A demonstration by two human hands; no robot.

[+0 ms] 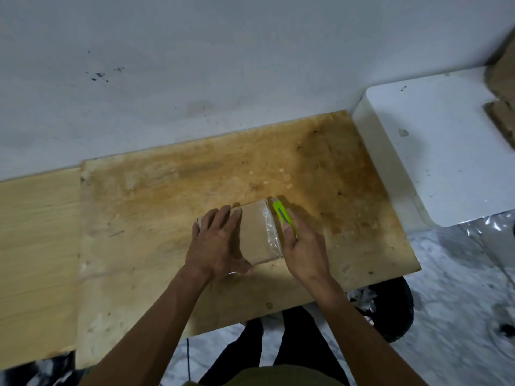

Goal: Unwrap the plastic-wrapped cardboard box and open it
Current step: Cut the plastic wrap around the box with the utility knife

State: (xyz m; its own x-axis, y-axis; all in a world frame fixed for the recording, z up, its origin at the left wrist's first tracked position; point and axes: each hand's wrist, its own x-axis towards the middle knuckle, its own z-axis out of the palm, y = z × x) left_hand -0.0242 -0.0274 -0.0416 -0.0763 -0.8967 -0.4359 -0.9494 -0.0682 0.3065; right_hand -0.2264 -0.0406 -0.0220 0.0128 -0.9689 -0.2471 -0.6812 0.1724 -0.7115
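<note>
A small flat cardboard box (257, 232) wrapped in clear plastic lies on the plywood board (167, 190). My left hand (218, 243) rests flat on the box's left half, fingers straight, thumb against its near edge. My right hand (302, 246) grips a lime-green utility knife (282, 215) that lies along the box's right edge, tip pointing away from me. The plastic shows as a shiny strip on the box's right side. The blade itself is too small to make out.
A white block (434, 151) stands to the right of the board, with brown cardboard pieces (501, 107) on its far corner. A paler wooden panel (36, 246) adjoins the board on the left. A grey wall rises behind. My legs and a marbled floor show below.
</note>
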